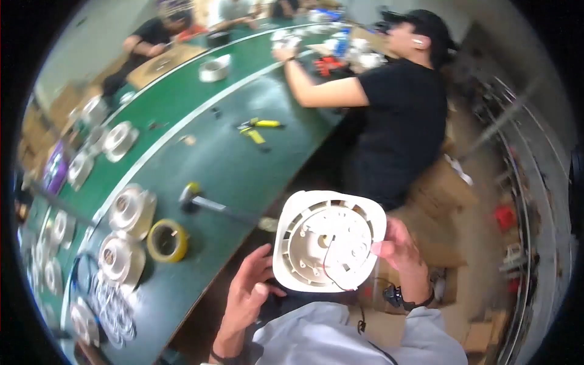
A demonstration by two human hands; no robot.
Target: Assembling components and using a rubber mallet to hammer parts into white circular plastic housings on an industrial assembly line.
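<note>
A white plastic housing (293,267), round inside with slots around its rim, is held up in front of me with its hollow side in view. Thin dark and red wires (326,267) run across its inside. My right hand (401,246) grips its right edge, thumb on the rim and the other fingers behind. My left hand (250,286) is by the left edge, fingers apart; whether its fingertips touch the housing is hard to tell. On the bench to the left lies a hammer (213,205) with a yellow end.
The green bench (213,146) curves away, bearing a yellow tape roll (167,241), yellow-handled pliers (258,128), a cable bundle (115,313) and several white round housings (121,261). A co-worker in black (401,115) works at the right. Cardboard boxes (444,188) stand on the floor.
</note>
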